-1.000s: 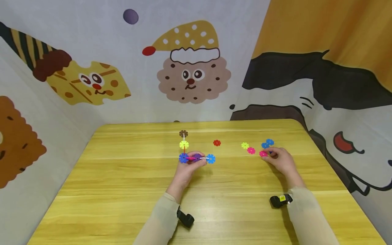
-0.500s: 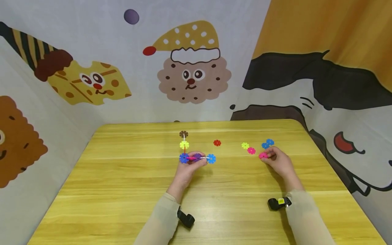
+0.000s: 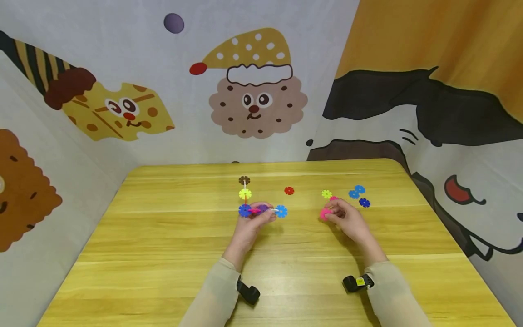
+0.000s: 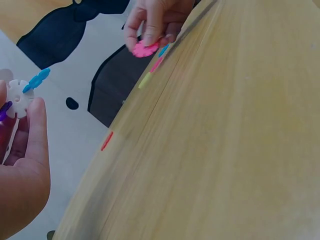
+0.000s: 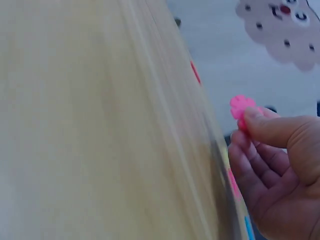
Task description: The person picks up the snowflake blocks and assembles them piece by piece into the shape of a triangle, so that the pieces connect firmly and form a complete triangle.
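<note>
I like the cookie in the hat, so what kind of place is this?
Maybe a children's play corner, though I can't be sure. There's a big cartoon backdrop, a wooden table, and colourful flower-shaped discs, some joined together.

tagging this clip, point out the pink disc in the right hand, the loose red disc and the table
held pink disc (image 4: 144, 50), left wrist view, flat face
loose red disc (image 3: 289, 190), head view, middle
table (image 3: 302, 263), head view, wooden top
</note>
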`<state>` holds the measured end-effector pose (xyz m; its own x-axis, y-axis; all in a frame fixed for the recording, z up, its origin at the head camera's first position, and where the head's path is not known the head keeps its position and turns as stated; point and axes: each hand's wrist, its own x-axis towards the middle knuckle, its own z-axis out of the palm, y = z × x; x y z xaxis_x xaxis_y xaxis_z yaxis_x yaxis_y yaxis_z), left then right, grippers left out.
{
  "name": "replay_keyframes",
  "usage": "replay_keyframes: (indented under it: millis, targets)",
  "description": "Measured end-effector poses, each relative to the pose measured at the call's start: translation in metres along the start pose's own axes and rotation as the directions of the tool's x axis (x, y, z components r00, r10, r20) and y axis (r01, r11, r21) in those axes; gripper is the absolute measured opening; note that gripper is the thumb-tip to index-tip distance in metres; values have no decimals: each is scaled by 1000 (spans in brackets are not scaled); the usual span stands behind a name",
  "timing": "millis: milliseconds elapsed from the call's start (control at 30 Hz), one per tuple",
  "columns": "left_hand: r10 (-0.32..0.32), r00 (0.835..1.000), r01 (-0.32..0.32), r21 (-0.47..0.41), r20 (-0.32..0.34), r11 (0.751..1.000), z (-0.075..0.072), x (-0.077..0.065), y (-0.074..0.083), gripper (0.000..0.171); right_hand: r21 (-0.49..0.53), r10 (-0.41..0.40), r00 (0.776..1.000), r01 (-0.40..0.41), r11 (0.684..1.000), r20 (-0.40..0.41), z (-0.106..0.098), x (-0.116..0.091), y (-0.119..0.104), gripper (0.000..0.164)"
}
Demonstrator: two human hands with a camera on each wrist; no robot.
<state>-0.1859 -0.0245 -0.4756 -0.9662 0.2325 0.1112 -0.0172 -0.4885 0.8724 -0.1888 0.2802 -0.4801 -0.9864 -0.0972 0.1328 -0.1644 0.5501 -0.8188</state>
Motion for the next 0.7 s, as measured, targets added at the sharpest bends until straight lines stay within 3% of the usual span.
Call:
replay_keyframes:
  millis: [100, 233, 700]
  targets:
    - [-3, 1000, 3, -9, -5, 1000, 0, 0, 0, 11, 66, 12, 1000, -14, 998, 26, 14, 0, -12, 20]
    - [-4, 1000, 3, -27, -8, 1000, 0, 0, -1, 11, 75, -4, 999, 1, 997, 39, 28, 2, -26, 16]
    - [-19, 999, 20, -43, 27, 999, 2, -1, -2, 14, 124, -139, 989, 144, 982, -43, 54, 5, -58, 5]
